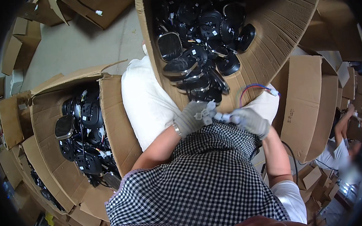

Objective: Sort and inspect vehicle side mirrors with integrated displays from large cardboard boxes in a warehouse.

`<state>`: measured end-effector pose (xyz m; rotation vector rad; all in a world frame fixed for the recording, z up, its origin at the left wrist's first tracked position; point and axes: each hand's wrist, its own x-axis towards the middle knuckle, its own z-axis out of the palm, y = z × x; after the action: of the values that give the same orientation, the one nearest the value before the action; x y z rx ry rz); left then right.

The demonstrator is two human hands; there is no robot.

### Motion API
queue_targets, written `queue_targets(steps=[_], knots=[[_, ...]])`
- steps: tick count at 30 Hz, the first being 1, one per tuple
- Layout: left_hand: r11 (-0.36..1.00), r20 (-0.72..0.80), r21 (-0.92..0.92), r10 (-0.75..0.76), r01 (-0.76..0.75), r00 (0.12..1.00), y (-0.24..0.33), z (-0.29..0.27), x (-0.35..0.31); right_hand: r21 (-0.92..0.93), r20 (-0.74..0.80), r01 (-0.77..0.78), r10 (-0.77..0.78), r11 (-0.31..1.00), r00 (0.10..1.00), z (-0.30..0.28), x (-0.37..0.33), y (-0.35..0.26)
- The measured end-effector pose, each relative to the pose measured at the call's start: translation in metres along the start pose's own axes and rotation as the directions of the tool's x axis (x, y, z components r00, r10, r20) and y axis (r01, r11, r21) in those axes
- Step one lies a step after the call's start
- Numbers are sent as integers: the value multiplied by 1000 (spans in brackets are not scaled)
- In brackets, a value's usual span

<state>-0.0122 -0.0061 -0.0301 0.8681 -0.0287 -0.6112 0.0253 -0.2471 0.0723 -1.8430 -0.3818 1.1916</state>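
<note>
My left hand (191, 120), in a grey work glove, is closed around a cluster of small white plastic connectors (206, 114) in front of my checkered apron (201, 169). My right hand (251, 122), also gloved, is closed with its fingertips at another white connector (223, 117), close to the left hand's cluster. A loop of red and blue wires (252, 86) rises beside the right hand and ends in a white plug (274, 92) over my right knee. Just beyond the hands, black round-based units with glossy faces (197, 66) lie piled in a tilted cardboard box (265, 62).
At my left stands an open carton (116, 112) holding more black units (90, 114) with cables. A tall carton (303, 109) is at my right. Other boxes (21, 46) surround me on the grey floor (82, 52). Another person (336, 149) sits far right.
</note>
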Motion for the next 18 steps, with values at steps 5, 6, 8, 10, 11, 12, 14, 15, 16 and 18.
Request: queue_targets(steps=[5,6,8,10,11,12,14,15,16,18], knots=[[914,-16,402,-58,59,998,74,23,-27,302,-516,56,114,952,849,-53,27,-72],[974,-33,140,-175,178,984,76,21,-26,275,-505,27,120,961,855,-59,51,-82],[912,-8,407,-49,48,999,77,26,-17,271,-515,106,51,957,856,-67,119,-70],[768,191,584,184,-262,964,63,20,-1,254,-521,49,94,966,848,-78,203,-38],[952,29,300,62,-68,998,54,23,0,34,-529,-35,48,999,848,-88,238,-19],[949,35,307,61,-68,998,53,22,2,-186,-530,-118,1,975,848,-97,270,0],[973,43,224,-67,56,997,57,20,7,-466,-561,-287,-29,837,827,-107,318,34],[972,36,228,-67,57,997,56,17,6,-538,-529,-376,46,754,848,-103,333,33],[977,21,214,-7,2,1000,51,13,1,-841,-293,-236,-43,486,955,-89,329,2],[977,44,208,45,-53,998,47,12,2,-886,-215,-197,4,419,977,-90,328,-11]])
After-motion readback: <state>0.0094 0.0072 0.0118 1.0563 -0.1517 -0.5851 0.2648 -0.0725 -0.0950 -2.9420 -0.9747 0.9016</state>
